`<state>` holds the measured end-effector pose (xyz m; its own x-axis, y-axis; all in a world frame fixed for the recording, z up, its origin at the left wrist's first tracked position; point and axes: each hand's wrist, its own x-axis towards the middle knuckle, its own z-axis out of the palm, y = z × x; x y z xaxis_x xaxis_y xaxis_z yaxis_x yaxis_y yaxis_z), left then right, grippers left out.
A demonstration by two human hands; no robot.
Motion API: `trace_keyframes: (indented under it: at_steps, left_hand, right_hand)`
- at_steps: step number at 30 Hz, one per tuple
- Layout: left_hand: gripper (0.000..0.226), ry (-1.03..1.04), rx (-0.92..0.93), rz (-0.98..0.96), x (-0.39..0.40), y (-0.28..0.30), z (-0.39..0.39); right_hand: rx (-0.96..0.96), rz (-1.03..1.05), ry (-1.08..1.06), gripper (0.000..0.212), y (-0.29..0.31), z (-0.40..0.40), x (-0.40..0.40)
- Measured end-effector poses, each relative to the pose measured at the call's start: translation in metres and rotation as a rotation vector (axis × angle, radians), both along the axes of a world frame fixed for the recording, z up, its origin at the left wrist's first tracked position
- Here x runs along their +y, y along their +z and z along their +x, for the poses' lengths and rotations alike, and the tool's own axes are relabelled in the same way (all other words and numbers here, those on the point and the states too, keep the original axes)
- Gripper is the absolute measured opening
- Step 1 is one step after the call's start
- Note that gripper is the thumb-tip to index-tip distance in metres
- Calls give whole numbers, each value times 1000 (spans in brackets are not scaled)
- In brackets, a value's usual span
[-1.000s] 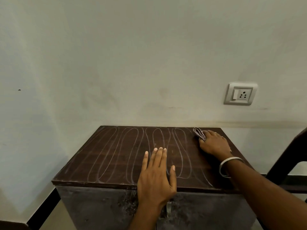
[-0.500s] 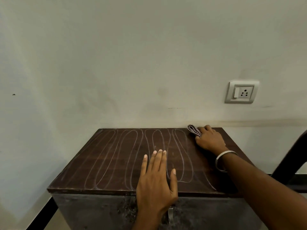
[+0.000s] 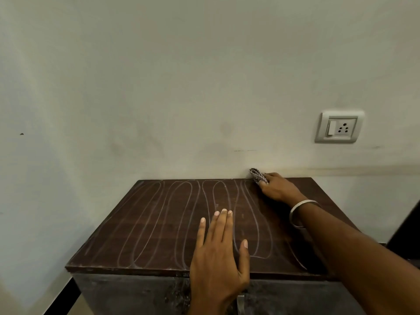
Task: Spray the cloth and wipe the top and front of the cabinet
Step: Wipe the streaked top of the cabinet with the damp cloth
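Note:
The cabinet has a dark brown wooden top covered in pale looping wipe streaks, and a dull grey front. My right hand presses a small checked cloth against the top's back edge, right of centre, touching the wall. A metal bangle sits on that wrist. My left hand lies flat on the top near the front edge, fingers spread, holding nothing. No spray bottle is in view.
A pale wall stands directly behind the cabinet. A white switch and socket plate is on the wall, up and right of the cloth. Dark furniture shows at the right edge. A black skirting strip runs along the floor at lower left.
My right hand has slid the cloth away from me and slightly left, up to the back edge at the wall. My left hand has stayed flat in place.

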<state>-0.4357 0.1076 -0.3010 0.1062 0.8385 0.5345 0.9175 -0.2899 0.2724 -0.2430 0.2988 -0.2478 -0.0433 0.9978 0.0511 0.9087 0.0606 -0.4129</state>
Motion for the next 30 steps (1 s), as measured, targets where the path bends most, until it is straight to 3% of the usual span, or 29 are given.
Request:
trace_keyframes:
  at_steps: [9, 20, 30]
  left_hand:
    - [66, 47, -87, 19, -1, 4, -27]
    - [59, 33, -45, 47, -1, 3, -27]
    - [59, 38, -46, 51, -1, 4, -26]
  right_hand:
    - [-44, 28, -152, 54, -6, 21, 8]
    - [-54, 42, 38, 56, -7, -48, 3]
    - [-71, 91, -84, 56, -14, -25, 1]
